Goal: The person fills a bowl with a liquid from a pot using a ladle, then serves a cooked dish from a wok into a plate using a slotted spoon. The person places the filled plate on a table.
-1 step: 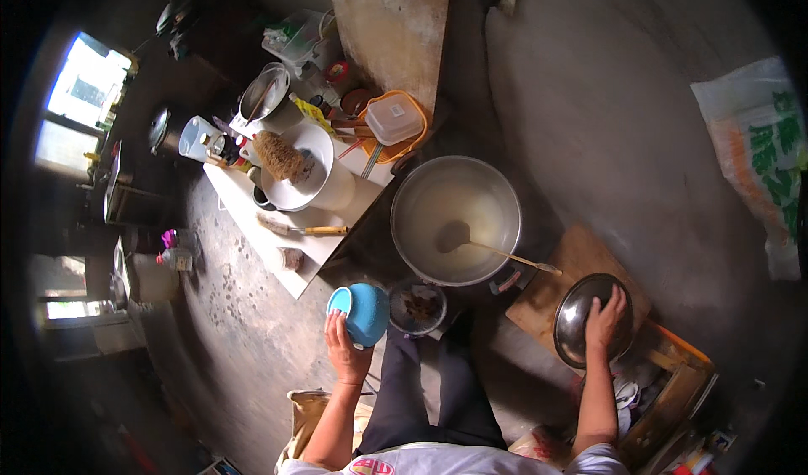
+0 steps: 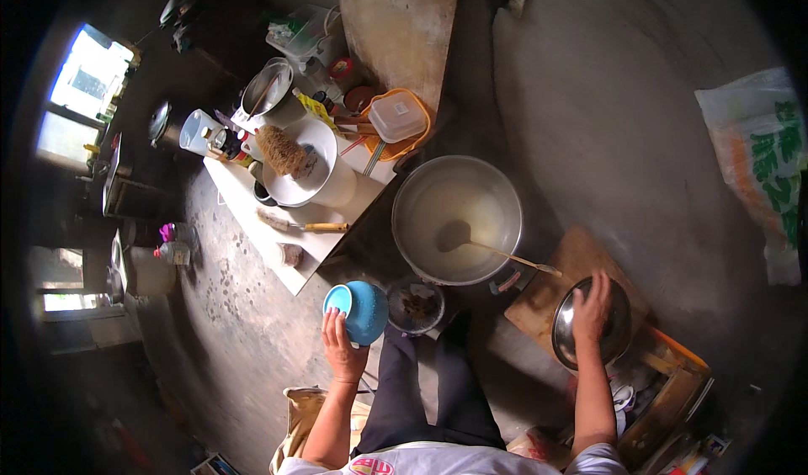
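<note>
My left hand [image 2: 343, 353] grips a blue bowl [image 2: 368, 313] near its lighter blue foot, and the bowl is tipped on its side. My right hand [image 2: 592, 313] lies over a shiny metal pot lid [image 2: 619, 328], fingers stretched toward its far edge. Whether the palm touches the lid, I cannot tell. Under the lid is a wooden board [image 2: 539, 302]. Between my hands, farther off, stands a large metal pot [image 2: 408, 239] holding pale, cloudy liquid. A ladle [image 2: 505, 254] rests in it, its handle over the rim toward the board.
A dark bowl [image 2: 400, 323] with brown scraps stands before my legs. On the white-topped table [image 2: 295, 280] at the left are a white bucket [image 2: 341, 187] with a brown scrubber [image 2: 282, 151], a brush [image 2: 324, 228] and an orange basket [image 2: 425, 122]. A plastic bag [image 2: 749, 138] hangs at the right.
My right hand has shifted slightly left and away from me across the lid, its fingers straighter. My left hand still holds the blue bowl.
</note>
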Action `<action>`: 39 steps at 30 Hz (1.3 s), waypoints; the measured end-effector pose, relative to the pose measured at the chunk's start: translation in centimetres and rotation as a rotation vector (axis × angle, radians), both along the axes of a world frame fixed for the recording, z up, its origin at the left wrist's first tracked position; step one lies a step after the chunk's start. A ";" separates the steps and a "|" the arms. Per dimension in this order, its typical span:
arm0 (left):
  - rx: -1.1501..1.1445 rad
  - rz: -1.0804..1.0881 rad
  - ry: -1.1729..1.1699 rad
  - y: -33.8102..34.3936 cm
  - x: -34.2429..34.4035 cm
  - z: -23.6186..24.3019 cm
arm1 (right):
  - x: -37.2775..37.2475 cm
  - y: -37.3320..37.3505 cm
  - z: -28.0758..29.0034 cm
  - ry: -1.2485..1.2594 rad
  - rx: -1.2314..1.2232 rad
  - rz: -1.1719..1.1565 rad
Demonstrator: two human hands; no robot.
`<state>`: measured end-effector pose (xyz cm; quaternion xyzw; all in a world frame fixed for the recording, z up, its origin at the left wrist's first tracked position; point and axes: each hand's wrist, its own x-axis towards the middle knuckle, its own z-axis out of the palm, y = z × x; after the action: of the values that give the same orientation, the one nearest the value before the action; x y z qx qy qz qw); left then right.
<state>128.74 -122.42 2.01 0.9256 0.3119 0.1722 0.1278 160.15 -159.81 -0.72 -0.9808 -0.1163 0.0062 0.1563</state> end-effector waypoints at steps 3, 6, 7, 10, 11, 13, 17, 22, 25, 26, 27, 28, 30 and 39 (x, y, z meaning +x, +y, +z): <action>0.044 -0.071 -0.017 0.8 -0.9 -0.1 | 0.8 6.7 1.4 -0.063 -0.196 0.374; 0.029 -0.107 -0.015 1.3 -0.7 0.5 | 1.3 9.1 -2.0 0.038 -0.294 0.498; 0.023 -0.110 -0.013 1.5 -0.9 0.4 | 1.2 9.6 -2.4 0.062 -0.332 0.509; -0.013 -0.058 -0.050 2.1 -1.3 0.2 | 0.6 9.9 -2.6 0.123 -0.347 0.579; -0.042 -0.032 -0.072 2.2 -1.2 0.2 | 0.3 9.8 -2.3 0.141 -0.339 0.609; -0.228 0.159 -0.158 2.3 -1.1 -0.7 | -0.2 9.6 -1.7 0.162 -0.184 0.494; -0.746 0.577 -0.249 3.0 -1.8 -2.6 | -1.5 10.2 -0.6 0.260 -0.060 0.168; -1.591 0.730 -0.661 4.1 -0.8 -1.2 | -0.3 12.1 -2.1 0.188 -0.082 -0.013; -1.725 0.635 -0.692 4.6 -0.8 -1.8 | -0.9 12.5 -4.0 0.130 -0.110 -0.046; -1.759 0.611 -0.713 4.8 -0.6 -1.6 | -1.3 13.0 -4.3 0.152 -0.108 -0.043; -1.793 0.586 -0.734 4.9 -0.3 -1.3 | -1.7 13.6 -4.8 0.173 -0.105 -0.040; -1.828 0.559 -0.755 5.0 0.0 -1.0 | -2.1 14.3 -4.9 0.193 -0.102 -0.038; -1.861 0.565 -0.753 5.4 0.0 -1.5 | -2.6 14.7 -6.1 0.411 0.167 -0.117; -1.884 0.420 -0.679 6.2 0.8 -2.6 | -6.5 17.6 -8.3 0.654 0.405 -0.002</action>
<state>129.58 -116.23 -0.57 0.2781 0.4239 0.1291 0.8523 153.67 -142.21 -8.97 -0.8766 -0.0581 0.2953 0.3755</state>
